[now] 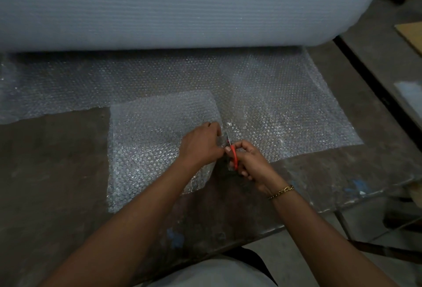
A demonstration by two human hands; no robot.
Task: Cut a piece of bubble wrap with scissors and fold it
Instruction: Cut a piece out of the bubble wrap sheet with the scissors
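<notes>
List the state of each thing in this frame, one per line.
Roll: lying across the back of the table, partly unrolled.
Bubble wrap sheet: spread flat, partly cut.
Left flap: looks doubled over, edge pinched by left hand.
Scissors: gripped by right hand, blades at the cut.

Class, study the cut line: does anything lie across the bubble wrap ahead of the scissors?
Nothing visible does. Beyond the scissors only flat bubble wrap runs to the roll; the left hand holds it left of the blades.

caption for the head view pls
Head view: right hand cuts bubble wrap with red scissors while left hand grips it.
</notes>
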